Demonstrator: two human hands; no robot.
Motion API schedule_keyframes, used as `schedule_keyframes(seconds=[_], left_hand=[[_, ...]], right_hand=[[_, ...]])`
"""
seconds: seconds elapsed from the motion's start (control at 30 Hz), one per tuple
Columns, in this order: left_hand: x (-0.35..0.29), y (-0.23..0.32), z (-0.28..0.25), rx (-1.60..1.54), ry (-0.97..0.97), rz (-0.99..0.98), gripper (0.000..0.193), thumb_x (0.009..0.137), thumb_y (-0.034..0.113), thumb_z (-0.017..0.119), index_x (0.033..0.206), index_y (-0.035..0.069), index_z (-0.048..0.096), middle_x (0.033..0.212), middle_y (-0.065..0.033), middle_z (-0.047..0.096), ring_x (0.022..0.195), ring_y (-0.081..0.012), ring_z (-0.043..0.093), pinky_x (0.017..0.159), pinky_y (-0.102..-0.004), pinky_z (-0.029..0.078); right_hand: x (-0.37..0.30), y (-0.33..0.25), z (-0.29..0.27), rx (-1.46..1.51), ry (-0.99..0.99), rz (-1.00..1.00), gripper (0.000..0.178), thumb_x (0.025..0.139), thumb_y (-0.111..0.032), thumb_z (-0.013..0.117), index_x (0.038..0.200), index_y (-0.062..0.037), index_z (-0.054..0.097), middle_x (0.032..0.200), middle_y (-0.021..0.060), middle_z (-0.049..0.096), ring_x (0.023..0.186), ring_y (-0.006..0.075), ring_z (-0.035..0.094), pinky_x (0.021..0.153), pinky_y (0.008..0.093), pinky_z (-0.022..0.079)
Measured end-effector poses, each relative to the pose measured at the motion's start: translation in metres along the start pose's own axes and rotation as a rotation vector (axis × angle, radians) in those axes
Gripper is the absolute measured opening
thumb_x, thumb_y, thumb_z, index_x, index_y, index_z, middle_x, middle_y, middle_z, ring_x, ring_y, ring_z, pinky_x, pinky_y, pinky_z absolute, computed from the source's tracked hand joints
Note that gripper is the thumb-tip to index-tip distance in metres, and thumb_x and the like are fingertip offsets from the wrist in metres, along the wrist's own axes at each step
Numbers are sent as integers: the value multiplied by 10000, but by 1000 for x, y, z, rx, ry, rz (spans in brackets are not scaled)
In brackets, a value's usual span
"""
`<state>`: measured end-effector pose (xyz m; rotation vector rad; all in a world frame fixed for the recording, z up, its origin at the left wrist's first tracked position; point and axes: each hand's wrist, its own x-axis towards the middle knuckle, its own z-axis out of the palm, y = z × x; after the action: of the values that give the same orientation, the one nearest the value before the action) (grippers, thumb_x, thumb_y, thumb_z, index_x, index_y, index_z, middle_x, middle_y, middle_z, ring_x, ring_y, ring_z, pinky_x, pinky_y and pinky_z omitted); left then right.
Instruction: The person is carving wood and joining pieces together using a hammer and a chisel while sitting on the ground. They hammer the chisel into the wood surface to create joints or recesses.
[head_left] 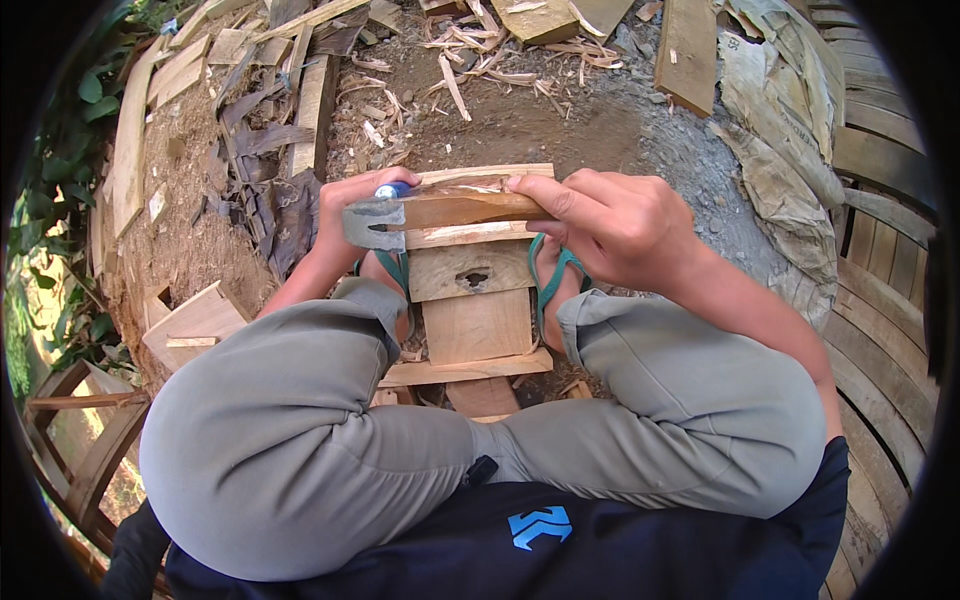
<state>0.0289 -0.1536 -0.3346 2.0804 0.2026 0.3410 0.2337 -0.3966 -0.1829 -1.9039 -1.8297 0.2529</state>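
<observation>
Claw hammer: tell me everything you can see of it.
The claw hammer has a grey, metal-looking head with a dark claw slot, and a brown wooden handle, wider near the head. It lies roughly crosswise, head to the left, over a pale wooden board; contact there is unclear. The right hand grips the handle, hiding its end. The head partly covers the left hand; touch is unclear.

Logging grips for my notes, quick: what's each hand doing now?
Left hand: closed around a blue cylindrical object, partly hidden.
Right hand: closed, holding the hammer by its wooden handle.
</observation>
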Motion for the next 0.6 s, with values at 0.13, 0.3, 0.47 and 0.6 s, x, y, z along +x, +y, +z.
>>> schedule_keyframes(seconds=[0.13, 0.3, 0.47, 0.6], left_hand=[[1, 4, -3, 4, -5, -12, 270, 769, 17, 750, 1028, 94, 750, 962, -66, 786, 900, -172, 765, 798, -280, 592], [1, -4, 2, 42, -22, -9, 224, 823, 24, 734, 1031, 104, 752, 977, -29, 782, 841, -162, 742, 769, -270, 587], [1, 1, 0, 19, -144, -175, 281, 843, 130, 832, 1092, 46, 732, 1047, -91, 774, 933, -174, 743, 840, -306, 581], [-11, -11, 6, -132, -39, -408, 297, 840, 166, 873, 1059, 11, 748, 988, -42, 771, 883, -90, 696, 805, -285, 561]], right_hand=[[-2, -2, 1, 86, 81, 2, 494, 799, -92, 803, 1281, -114, 699, 737, 51, 651, 588, 226, 639, 490, 367, 497], [1, -3, -3, -18, 13, 38, 459, 824, -135, 797, 1272, -125, 696, 726, 42, 638, 594, 227, 650, 491, 369, 501], [4, -7, -7, 29, 0, 82, 407, 868, -179, 782, 1263, -130, 694, 729, 42, 636, 605, 239, 664, 497, 371, 506], [7, -3, -5, 42, 43, 110, 381, 898, -246, 764, 1258, -171, 666, 735, 47, 639, 576, 252, 654, 476, 374, 518]])
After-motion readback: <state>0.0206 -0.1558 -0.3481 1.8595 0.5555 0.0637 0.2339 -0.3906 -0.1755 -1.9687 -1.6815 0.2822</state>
